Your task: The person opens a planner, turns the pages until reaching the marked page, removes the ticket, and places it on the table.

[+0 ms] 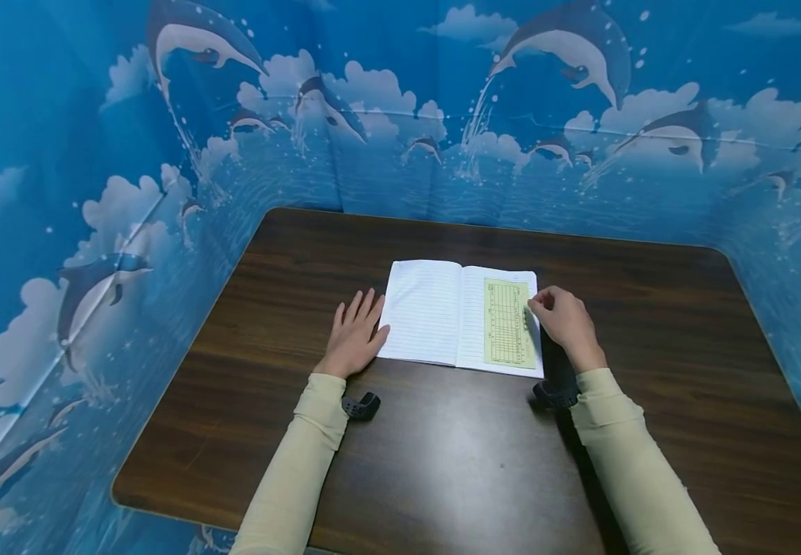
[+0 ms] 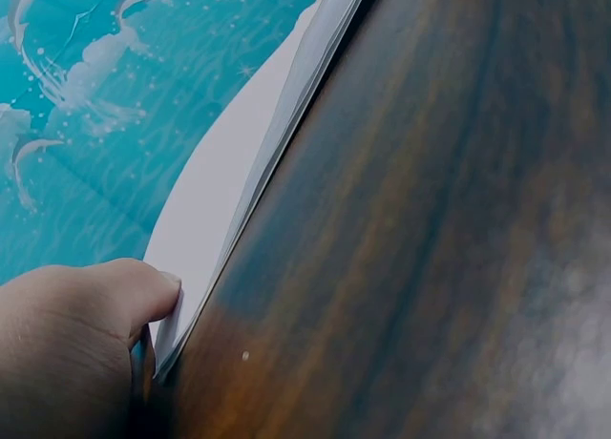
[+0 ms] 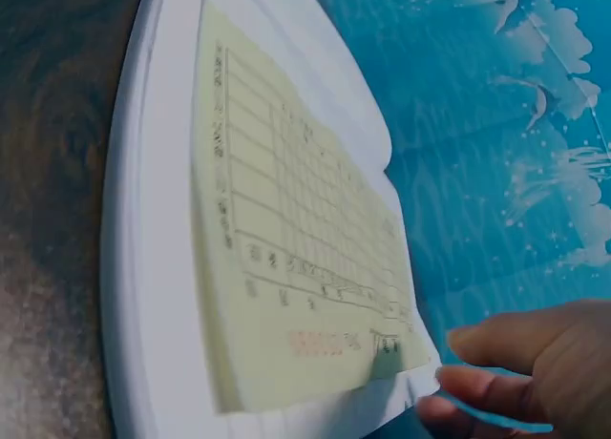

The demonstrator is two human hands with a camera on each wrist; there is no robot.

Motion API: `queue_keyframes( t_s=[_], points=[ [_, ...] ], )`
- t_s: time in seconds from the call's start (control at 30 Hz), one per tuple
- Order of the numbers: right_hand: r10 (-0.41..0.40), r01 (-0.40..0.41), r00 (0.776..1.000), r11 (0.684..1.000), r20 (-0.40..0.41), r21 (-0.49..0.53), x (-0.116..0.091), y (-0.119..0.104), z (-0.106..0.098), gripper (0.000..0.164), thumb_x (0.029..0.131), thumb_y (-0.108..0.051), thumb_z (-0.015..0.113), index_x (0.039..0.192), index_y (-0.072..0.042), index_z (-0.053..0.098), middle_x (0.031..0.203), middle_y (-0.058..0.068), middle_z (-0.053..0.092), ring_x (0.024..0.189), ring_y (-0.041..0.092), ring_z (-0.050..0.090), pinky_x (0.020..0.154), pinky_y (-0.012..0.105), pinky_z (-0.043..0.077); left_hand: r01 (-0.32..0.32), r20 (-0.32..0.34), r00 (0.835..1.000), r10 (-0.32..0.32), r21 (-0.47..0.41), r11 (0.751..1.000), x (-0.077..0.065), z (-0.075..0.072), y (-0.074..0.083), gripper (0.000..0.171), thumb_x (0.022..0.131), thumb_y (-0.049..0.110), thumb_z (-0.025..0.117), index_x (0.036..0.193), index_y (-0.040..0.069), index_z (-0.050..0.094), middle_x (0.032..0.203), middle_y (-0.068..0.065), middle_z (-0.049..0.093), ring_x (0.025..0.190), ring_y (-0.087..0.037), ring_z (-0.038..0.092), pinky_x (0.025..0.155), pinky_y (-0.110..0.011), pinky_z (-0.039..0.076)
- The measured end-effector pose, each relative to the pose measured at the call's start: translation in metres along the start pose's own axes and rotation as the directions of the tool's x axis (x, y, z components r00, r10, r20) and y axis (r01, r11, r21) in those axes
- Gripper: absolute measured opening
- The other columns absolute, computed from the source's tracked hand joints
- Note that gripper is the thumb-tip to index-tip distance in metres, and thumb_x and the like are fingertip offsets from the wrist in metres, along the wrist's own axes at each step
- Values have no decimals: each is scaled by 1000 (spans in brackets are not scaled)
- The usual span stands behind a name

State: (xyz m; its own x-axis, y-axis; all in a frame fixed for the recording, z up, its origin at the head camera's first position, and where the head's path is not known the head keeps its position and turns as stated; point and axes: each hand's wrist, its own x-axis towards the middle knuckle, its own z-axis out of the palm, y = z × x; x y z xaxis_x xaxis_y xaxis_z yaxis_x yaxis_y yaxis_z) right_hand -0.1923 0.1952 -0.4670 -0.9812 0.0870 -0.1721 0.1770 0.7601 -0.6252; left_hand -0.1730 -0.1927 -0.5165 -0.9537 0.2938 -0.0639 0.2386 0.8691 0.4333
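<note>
An open notebook (image 1: 422,308) with ruled white pages lies on the table. On its right page sits a yellow-green printed form (image 1: 507,324) with a grid table, which also fills much of the right wrist view. My left hand (image 1: 357,333) rests beside the notebook's left edge with fingers spread. Its thumb (image 2: 143,291) lies over the lower left page edge. At the right edge of the notebook, near the form's upper right side, is my right hand (image 1: 567,320), fingers bent. The right wrist view shows its thumb and fingers (image 3: 477,386) slightly parted by the page edge, nothing between them.
The notebook lies on a dark wood-grain table (image 1: 442,462) with rounded corners. A blue curtain (image 1: 400,177) printed with dolphins and clouds surrounds the table. Each wrist wears a dark band with a small device (image 1: 361,406).
</note>
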Motion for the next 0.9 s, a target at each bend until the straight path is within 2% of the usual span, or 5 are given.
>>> queue_keyframes(
  t_s=[0.17,0.37,0.77,0.9],
  points=[
    [37,-36,999,999,35,-33,-1,4,4,44,102,-35,65,127,1,62,110,21,64,87,30,56,67,34,42,-1,-3,1000,1,-14,1000,-1,-2,2,67,111,44,36,169,17,17,178,-8,7,165,-33,1,130,-60,-3],
    [46,-46,999,997,-9,-63,-1,4,12,48,100,-34,70,129,3,61,112,21,63,86,29,58,65,34,44,-4,-9,1000,4,-14,1000,-2,-3,4,67,110,43,36,169,16,18,177,-10,8,165,-34,2,130,-62,-3],
    [52,-54,998,998,-47,-42,-3,-3,14,31,101,-27,69,112,1,71,101,18,68,77,25,57,60,31,40,16,-6,1000,-16,11,1000,-2,-4,4,67,111,45,37,169,18,18,178,-7,8,165,-31,2,131,-59,-2],
    [71,-72,997,997,-27,-30,-3,-4,15,39,102,-32,67,122,2,64,105,18,64,81,26,56,62,32,40,23,-1,1000,-23,21,1000,-2,-4,5,67,111,45,37,169,18,17,178,-7,8,166,-31,1,131,-59,-2]
  ],
)
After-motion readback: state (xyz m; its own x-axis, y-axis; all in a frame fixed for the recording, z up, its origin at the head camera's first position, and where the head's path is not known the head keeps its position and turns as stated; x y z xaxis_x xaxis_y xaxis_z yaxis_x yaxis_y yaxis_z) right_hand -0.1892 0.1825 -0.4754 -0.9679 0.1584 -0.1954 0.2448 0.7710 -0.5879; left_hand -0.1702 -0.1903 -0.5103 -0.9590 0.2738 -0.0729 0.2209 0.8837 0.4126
